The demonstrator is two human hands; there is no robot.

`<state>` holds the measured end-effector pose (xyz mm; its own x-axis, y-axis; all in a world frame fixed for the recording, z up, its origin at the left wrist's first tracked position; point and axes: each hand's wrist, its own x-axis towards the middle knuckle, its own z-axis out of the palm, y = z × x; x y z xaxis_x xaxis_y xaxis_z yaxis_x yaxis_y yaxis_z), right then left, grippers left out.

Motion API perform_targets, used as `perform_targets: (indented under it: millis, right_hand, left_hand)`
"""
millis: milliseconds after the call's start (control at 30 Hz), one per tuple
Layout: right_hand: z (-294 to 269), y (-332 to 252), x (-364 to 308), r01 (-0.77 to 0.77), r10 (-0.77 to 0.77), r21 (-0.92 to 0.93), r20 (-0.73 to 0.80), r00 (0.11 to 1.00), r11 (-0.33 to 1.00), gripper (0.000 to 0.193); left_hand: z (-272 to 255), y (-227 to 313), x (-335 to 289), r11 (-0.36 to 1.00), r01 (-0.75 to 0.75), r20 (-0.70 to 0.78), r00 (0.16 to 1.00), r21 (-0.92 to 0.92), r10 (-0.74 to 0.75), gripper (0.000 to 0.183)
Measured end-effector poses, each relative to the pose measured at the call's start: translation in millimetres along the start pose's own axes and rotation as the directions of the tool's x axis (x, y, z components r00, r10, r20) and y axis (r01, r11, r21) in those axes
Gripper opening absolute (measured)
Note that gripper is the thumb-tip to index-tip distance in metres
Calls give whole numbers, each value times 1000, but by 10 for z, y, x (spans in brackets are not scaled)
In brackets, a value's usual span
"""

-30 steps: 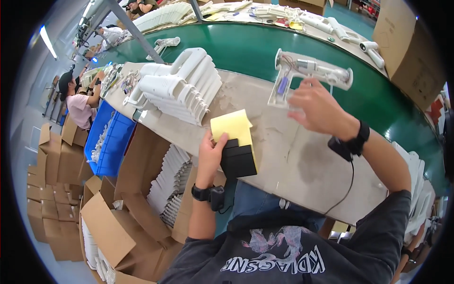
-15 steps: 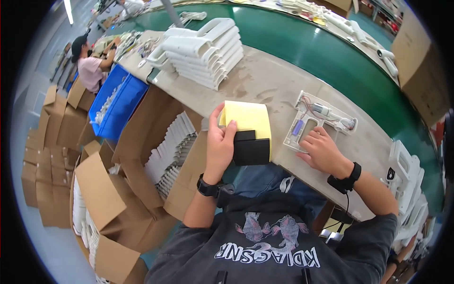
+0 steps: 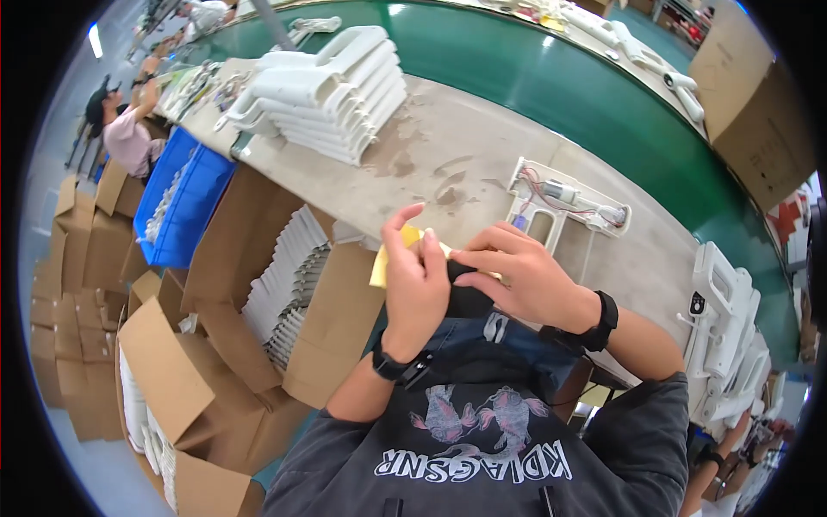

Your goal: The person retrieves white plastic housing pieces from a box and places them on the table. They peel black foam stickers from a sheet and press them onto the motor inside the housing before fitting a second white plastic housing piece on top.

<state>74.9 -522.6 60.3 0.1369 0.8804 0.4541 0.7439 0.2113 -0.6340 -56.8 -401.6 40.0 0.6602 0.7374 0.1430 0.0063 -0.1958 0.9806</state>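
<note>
My left hand (image 3: 415,289) grips a yellow backing sheet (image 3: 379,270) close to my body, with its index finger and thumb pointing up. Dark black pads (image 3: 469,302) hang from the sheet, partly covered by my hands. The thumb and fingers of my right hand (image 3: 530,280) are pinched on the edge of a black pad next to the left thumb. Just beyond the right hand lies an open white plastic housing (image 3: 541,222) with a motor (image 3: 562,191), thin wires and a purple part; its near end is hidden behind that hand.
A stack of white housings (image 3: 345,103) stands at the far left of the bench (image 3: 465,112). Further housings (image 3: 722,319) are piled at right. Cardboard boxes (image 3: 340,319) of white parts and a blue bin (image 3: 191,211) sit left. A green belt (image 3: 491,52) runs behind; a co-worker (image 3: 129,138) sits far left.
My right hand has left the white housing and come over to the black pads. The yellow sheet has tilted and now mostly hides behind my left hand. The view has shifted a little.
</note>
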Motion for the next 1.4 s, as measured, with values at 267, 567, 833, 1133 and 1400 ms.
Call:
perform_targets:
  millis: [267,567,833,1133,1400]
  right_hand:
    - [-73,-46,-28,-117,126,-119,77,989,986,32]
    - [-404,225,-86,-387,327,338,220,919,858,29]
    - [-363,238,63,-447,449,511,130,884,734,35]
    - [-1199,870,-19,-395,266,-466,-319,910,792,29]
    - [-1020,1000,-174,-453,444,-346,-111,889,821,28]
  left_hand:
    - [2,-34,73,928,217,235,961,-304,-148,63]
    - [-256,250,106,982,-40,474,872,-185,125,73]
    - [-304,43,150,959,-194,448,852,-207,269,29]
    - [-597,-371,169,953,101,430,902,-284,33,42]
    - [-613,-457,187,952,139,402,916,-271,-20,40]
